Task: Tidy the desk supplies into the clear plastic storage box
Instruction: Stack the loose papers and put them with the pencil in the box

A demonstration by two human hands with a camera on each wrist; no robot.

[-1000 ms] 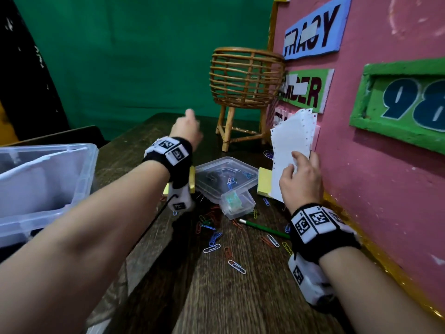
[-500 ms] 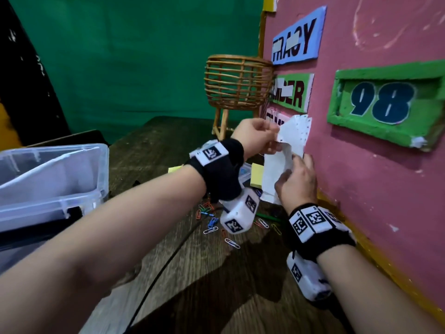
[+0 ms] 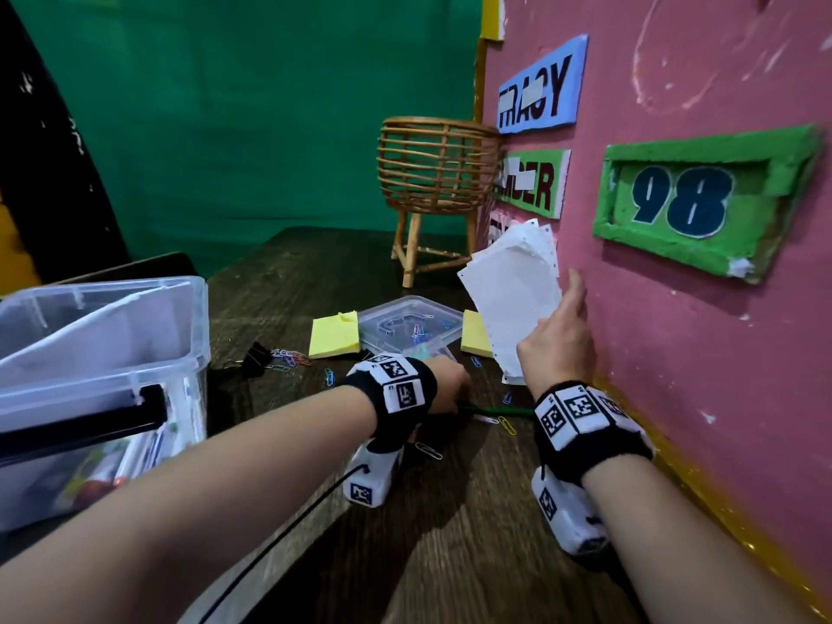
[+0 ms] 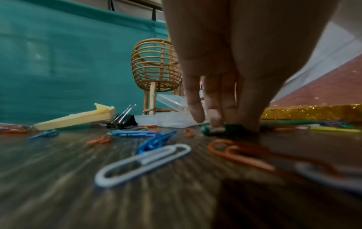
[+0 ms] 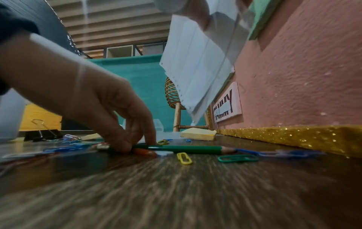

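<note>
My left hand (image 3: pixel 454 394) is down on the wooden table, thumb and fingertips pinching the eraser end of a green pencil (image 5: pixel 186 149) that lies flat; the fingertips (image 4: pixel 248 124) press on the pencil (image 4: pixel 233 126). My right hand (image 3: pixel 553 344) holds a stack of white perforated paper (image 3: pixel 513 299) upright beside the pink wall, and the sheets (image 5: pixel 195 65) hang above the table. The clear plastic storage box (image 3: pixel 103 353) stands open at the left with some items inside.
Coloured paper clips (image 4: pixel 141 165) are scattered round the pencil. A small clear case (image 3: pixel 409 326), two yellow sticky-note pads (image 3: pixel 333 340), a black binder clip (image 3: pixel 256 358) and a rattan basket stand (image 3: pixel 436 173) sit behind. The pink wall (image 3: pixel 675 353) bounds the right.
My left hand left the paper stack and dropped to the table onto the green pencil. My right hand keeps hold of the paper, now tilted left.
</note>
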